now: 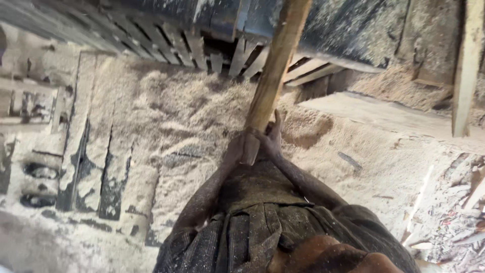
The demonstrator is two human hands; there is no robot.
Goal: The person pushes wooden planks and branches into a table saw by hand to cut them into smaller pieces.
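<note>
Sawdust (182,116) blankets the floor of a rough timber workspace, heaped in pale drifts against a dark machine body (323,25) whose underside is lined with slanted wooden slats (202,50). Seen from above, a person in a dusty dark checked shirt (242,232) stands over the pile with both arms stretched forward. The left hand (237,146) and the right hand (270,139) are wrapped together around the lower end of a long wooden pole (275,60), fingers closed tight on the shaft; the right thumb points up along the wood. The pole rises from the hands at a slight tilt and runs up past the machine's edge, out of the top of the view. Just right of the hands, a scooped hollow (308,131) dents the sawdust beside a flat pale slab (384,114), itself dusted over. At left, weathered planks (76,146) lie side by side with dark gaps between them, partly buried. A narrow upright board (467,65) stands at the far right, and splintered wood offcuts (454,212) are scattered along the lower right edge. No bin or bucket shows; the sawdust lies loose on the ground.
</note>
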